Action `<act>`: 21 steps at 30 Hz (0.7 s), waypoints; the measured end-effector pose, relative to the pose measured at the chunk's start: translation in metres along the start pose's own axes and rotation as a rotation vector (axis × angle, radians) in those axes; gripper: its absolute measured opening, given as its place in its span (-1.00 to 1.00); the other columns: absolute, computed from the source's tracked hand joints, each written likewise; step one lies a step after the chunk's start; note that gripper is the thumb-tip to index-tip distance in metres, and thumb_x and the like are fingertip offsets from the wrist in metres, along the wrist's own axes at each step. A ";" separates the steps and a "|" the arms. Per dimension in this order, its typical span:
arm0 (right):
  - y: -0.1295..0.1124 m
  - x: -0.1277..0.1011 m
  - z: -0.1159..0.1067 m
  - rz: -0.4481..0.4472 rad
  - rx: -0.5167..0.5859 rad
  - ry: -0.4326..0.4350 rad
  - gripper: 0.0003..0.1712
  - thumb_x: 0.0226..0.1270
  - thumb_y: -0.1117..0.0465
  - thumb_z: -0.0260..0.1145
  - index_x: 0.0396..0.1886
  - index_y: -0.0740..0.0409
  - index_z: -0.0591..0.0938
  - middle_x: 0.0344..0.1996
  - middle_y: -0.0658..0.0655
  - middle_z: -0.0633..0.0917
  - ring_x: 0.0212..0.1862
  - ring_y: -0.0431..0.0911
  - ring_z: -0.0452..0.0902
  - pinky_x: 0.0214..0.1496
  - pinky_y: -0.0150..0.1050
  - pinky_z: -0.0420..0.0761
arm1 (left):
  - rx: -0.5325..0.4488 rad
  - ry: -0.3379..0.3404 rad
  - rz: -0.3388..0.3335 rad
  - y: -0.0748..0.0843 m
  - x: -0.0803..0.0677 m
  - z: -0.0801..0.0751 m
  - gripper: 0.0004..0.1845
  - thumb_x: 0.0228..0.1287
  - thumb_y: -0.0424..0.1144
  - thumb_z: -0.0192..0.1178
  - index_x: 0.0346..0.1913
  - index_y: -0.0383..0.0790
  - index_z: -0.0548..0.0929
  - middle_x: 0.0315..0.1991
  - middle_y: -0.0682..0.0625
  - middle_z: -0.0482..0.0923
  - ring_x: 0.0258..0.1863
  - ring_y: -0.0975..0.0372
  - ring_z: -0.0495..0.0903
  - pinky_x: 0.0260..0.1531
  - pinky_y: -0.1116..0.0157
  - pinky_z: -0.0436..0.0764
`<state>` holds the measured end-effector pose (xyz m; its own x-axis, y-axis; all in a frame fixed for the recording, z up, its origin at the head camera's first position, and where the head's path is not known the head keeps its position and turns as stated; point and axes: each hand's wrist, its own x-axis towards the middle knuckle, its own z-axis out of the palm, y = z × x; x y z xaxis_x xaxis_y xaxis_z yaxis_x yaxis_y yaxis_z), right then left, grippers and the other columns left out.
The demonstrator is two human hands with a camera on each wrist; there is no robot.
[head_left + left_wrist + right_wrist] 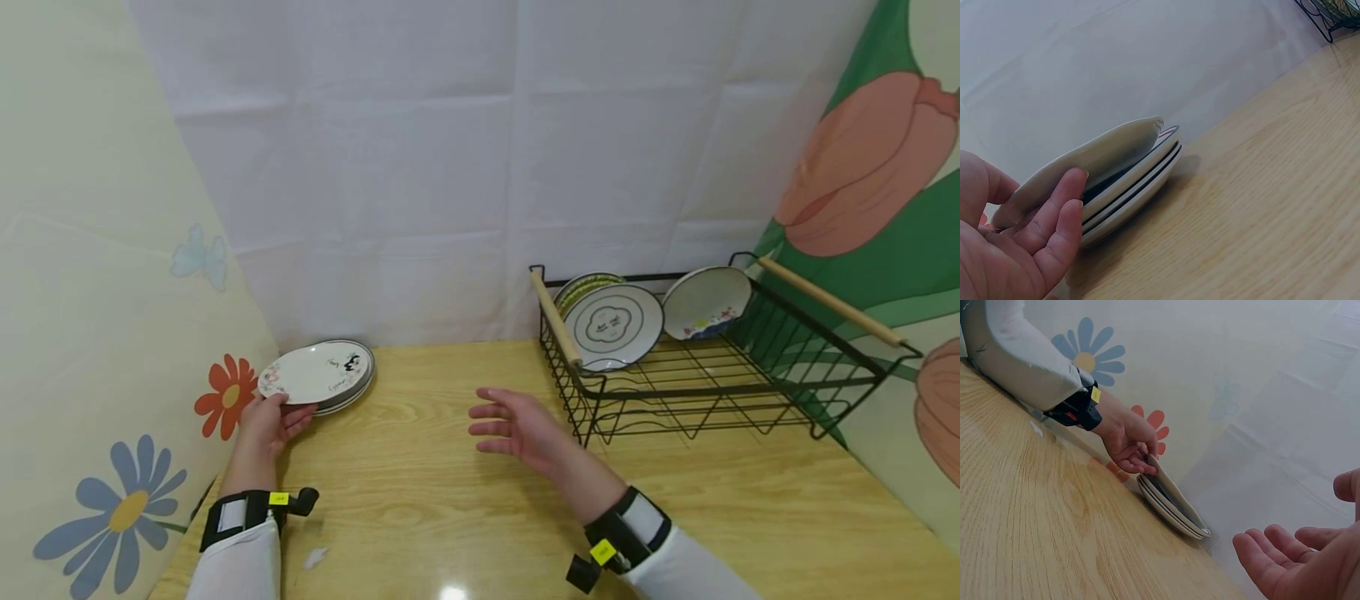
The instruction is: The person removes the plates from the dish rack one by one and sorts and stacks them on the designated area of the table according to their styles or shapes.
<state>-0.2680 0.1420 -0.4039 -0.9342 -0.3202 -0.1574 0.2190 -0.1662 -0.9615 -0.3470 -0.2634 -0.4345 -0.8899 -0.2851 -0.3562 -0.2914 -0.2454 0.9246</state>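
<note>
A small stack of plates stands on the table at the back left. My left hand pinches the near edge of the top plate, thumb above and fingers beneath. That plate is white with small printed figures and lettering. In the left wrist view its near side is tilted up off the plates below, while the far edge stays close to them. My right hand hovers over the middle of the table, fingers apart and slightly bent, with nothing in it. To its right is a black wire dish rack.
Inside the rack, a white plate with a grey pattern leans in front of a green-rimmed plate. A white bowl leans farther right. Wooden handles top the rack's ends. White cloth hangs behind the wooden table.
</note>
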 end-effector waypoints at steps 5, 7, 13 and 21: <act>-0.001 -0.002 0.001 -0.004 -0.021 -0.001 -0.34 0.62 -0.07 0.04 0.52 0.22 0.32 0.13 0.25 0.66 0.00 -0.03 0.71 0.11 -0.07 0.73 | 0.043 0.027 0.019 -0.002 0.002 0.001 -0.35 0.67 -0.07 -0.18 0.68 0.01 -0.05 -0.46 0.20 0.68 -0.41 0.30 0.80 -0.23 0.34 0.76; 0.000 -0.002 0.002 0.000 -0.029 0.004 -0.34 0.62 -0.07 0.05 0.52 0.22 0.33 0.12 0.25 0.66 -0.02 -0.03 0.71 0.09 -0.08 0.74 | 0.066 0.035 0.029 -0.003 0.003 0.001 -0.34 0.67 -0.06 -0.17 0.68 0.01 -0.06 -0.45 0.20 0.67 -0.42 0.30 0.79 -0.24 0.35 0.76; 0.000 0.000 0.002 0.006 -0.044 0.015 -0.34 0.62 -0.07 0.05 0.51 0.21 0.34 0.09 0.23 0.68 -0.01 0.00 0.72 0.06 -0.08 0.74 | 0.118 0.046 0.051 -0.006 0.004 0.000 -0.36 0.67 -0.04 -0.17 0.68 0.02 -0.02 -0.42 0.17 0.67 -0.47 0.30 0.74 -0.30 0.40 0.71; 0.000 0.000 0.002 0.005 -0.043 0.013 -0.36 0.62 -0.05 0.05 0.51 0.21 0.34 -0.01 0.16 0.71 -0.07 -0.04 0.73 -0.02 -0.13 0.75 | 0.178 0.094 0.091 -0.008 0.004 0.001 -0.43 0.65 -0.09 -0.18 0.63 -0.02 0.15 -0.50 0.15 0.61 -0.58 0.30 0.55 -0.50 0.40 0.56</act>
<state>-0.2675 0.1404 -0.4036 -0.9369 -0.3085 -0.1648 0.2115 -0.1245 -0.9694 -0.3489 -0.2615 -0.4430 -0.8810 -0.3862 -0.2733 -0.2760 -0.0497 0.9599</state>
